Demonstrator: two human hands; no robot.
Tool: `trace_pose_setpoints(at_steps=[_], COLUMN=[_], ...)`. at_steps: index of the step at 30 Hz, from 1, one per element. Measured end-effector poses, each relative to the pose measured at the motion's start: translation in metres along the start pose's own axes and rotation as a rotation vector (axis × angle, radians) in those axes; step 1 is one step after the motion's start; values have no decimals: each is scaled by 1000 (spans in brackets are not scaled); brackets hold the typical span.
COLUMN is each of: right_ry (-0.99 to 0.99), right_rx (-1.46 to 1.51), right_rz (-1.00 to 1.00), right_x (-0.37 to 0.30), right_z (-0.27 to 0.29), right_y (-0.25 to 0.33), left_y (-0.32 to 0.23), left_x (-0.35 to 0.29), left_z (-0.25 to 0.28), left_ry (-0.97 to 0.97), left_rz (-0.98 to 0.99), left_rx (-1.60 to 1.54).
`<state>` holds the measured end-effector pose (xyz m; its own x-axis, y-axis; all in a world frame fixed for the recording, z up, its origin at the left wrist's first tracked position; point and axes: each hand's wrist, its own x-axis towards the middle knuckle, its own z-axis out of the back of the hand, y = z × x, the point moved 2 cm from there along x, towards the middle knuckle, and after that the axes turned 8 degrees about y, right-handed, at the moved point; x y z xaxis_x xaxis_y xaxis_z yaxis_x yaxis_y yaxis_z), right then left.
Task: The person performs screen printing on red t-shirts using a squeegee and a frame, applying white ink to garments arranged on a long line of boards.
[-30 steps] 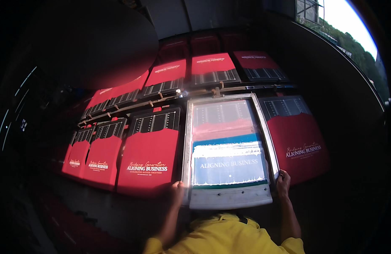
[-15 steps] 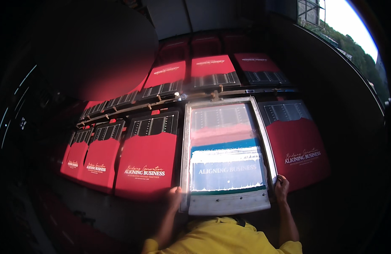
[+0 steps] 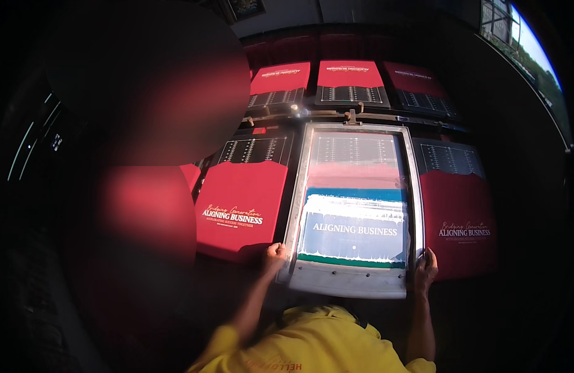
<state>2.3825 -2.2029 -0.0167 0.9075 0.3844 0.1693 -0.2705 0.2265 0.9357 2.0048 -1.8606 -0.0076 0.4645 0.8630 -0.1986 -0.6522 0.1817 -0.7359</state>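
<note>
A screen printing frame (image 3: 416, 193) lies in front of me over a board, its mesh showing pink at the far part and blue below. White ink (image 3: 355, 207) is smeared in a band across the blue area, above pale printed lettering. My left hand (image 3: 275, 253) is closed at the frame's left side near its front corner. On the opposite side, my right hand (image 3: 427, 264) curls its fingers around the right edge. A pale strip (image 3: 349, 283) with small bolts runs along the frame's near end.
Red printed fabric pieces on dark boards flank the frame, one at left (image 3: 240, 193) and one at right (image 3: 461, 202). Beyond a metal rail (image 3: 386, 117) stands another row of red pieces (image 3: 350, 73). A large dark blur covers the left side. A window opening (image 3: 529, 50) is far right.
The frame and boards sit farther right and slightly higher in the picture as the view shifts. The blur hides more of the left-hand boards. Both hands stay at the frame's sides.
</note>
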Motion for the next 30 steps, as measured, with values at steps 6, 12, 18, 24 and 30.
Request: trace_pose_setpoints(at_steps=[6,12,18,24,30], right_ry=[330,880,937,842,748], right_rx=[-499,-632,-703,-913,-926], right_rz=[515,790,780,688,813], right_x=[-34,-95,-76,-65,-82], right_z=[-8,-28,-47,-77,-76], right_y=[65,148,170,144,131], left_y=[-52,-101,-59,-55,-72], left_x=[-48,-122,-157,-153,-148], left_z=[14,8,-71,-127,-128], left_ry=[-324,431,929,1010,892], left_rz=[-477,-307,-109,205,306], left_rx=[-52,-350,-387,-595,-749])
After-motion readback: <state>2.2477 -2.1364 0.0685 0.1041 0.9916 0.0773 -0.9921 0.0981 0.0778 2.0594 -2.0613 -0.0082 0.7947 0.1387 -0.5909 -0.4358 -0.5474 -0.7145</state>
